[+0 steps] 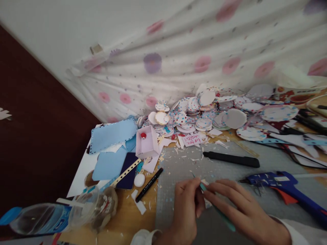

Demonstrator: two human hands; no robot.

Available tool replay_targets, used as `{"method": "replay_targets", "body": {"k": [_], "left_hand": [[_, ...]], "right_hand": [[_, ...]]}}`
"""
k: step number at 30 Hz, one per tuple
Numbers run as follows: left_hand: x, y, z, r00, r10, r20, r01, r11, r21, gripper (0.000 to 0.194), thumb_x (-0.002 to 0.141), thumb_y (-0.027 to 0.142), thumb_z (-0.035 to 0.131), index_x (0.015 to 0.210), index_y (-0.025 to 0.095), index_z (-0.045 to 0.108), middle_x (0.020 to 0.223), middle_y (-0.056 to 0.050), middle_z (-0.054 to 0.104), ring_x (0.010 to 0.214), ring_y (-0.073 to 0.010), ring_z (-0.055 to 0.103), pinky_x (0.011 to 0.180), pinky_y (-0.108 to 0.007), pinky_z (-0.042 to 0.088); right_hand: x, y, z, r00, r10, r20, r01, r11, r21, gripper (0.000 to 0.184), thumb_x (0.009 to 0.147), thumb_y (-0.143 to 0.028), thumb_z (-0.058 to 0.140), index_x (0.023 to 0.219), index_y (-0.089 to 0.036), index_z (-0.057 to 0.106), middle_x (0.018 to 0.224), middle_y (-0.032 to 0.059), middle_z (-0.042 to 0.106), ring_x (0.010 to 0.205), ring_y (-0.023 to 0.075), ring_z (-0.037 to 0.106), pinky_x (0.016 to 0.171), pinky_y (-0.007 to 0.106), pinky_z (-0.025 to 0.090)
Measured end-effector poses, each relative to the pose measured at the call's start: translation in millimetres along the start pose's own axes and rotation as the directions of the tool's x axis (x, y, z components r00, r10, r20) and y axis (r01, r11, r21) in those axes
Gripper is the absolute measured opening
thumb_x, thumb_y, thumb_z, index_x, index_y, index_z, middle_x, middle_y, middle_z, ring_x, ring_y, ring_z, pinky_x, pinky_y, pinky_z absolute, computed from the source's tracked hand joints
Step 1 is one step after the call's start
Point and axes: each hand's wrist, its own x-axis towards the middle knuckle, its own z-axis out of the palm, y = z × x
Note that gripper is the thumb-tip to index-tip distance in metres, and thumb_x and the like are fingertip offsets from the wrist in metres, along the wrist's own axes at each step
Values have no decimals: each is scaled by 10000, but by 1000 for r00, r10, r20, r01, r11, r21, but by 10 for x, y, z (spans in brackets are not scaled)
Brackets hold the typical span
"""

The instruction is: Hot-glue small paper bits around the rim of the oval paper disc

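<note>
My right hand point(235, 204) is closed on a slim teal tool point(224, 217), which runs under the fingers; I cannot make out its kind. The upper end of the tool reaches my left hand point(187, 204), whose thumb and fingers are pinched together close beside it. What the left fingers hold is hidden. A small pale piece of paper point(207, 203) shows between and beneath the hands. Both hands are above a grey cutting mat point(176, 163). Just beyond them lies a black craft knife or similar black-handled tool point(232, 159).
To the right lies a blue glue gun point(273, 180). Decorated paper discs point(184, 117) are heaped along the curtained wall. At left are a pink box point(146, 143), a black marker point(149, 184), blue card point(109, 165), a plastic cup point(87, 204) and a water bottle point(38, 217).
</note>
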Motion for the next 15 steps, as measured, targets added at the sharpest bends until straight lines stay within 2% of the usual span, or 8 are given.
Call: {"method": "replay_targets", "body": {"k": [2,4,7,9,11,13,15], "left_hand": [[43,40,-14,999,17,43,-19,998,55,516,773,589,562,445,243,366,383,63,299,376,-77,238,421,-273,146],[51,82,-81,996,34,79,-44,991,124,535,819,614,531,466,232,406,378,59,322,374,-80,267,439,-270,201],[-3,76,-267,988,153,6,-149,948,280,462,891,591,493,661,198,570,509,36,448,490,-125,417,516,-266,319],[-55,-9,-402,953,293,-75,-227,856,464,327,909,497,533,832,195,631,691,1,549,665,-172,525,631,-288,410],[-89,-148,-495,907,412,-84,-264,713,649,245,849,394,638,995,197,646,929,-54,625,887,-237,584,811,-358,461],[-92,-298,-521,890,454,-36,-275,598,753,454,739,337,748,1142,174,617,1129,-122,618,1091,-322,564,960,-457,438],[-68,-413,-486,902,432,18,-269,528,805,592,664,327,812,1187,149,601,1186,-167,602,1154,-388,539,999,-538,415]], "right_hand": [[-7,68,32,1000,-19,-7,19,1000,-4,366,1017,-171,438,1296,-283,646,1042,67,779,977,200,731,865,330,606],[40,134,56,1000,-17,-15,18,999,46,345,986,-144,491,1274,-262,640,1042,73,778,943,200,746,804,324,618],[125,223,108,983,104,-154,-81,986,148,278,914,-97,574,1120,-269,647,928,41,783,793,187,765,668,290,617],[139,270,157,936,241,-257,-199,963,179,219,890,-100,602,1020,-276,620,857,19,773,731,188,763,633,291,613],[111,296,201,892,336,-304,-291,939,185,178,897,-122,607,985,-275,594,841,14,765,734,193,763,637,298,616],[62,296,228,868,387,-311,-348,921,175,144,912,-149,614,984,-271,595,844,20,759,747,198,761,641,305,620],[22,278,234,847,439,-301,-402,898,180,117,922,-174,619,988,-270,611,838,27,751,724,198,750,602,297,617]]}}
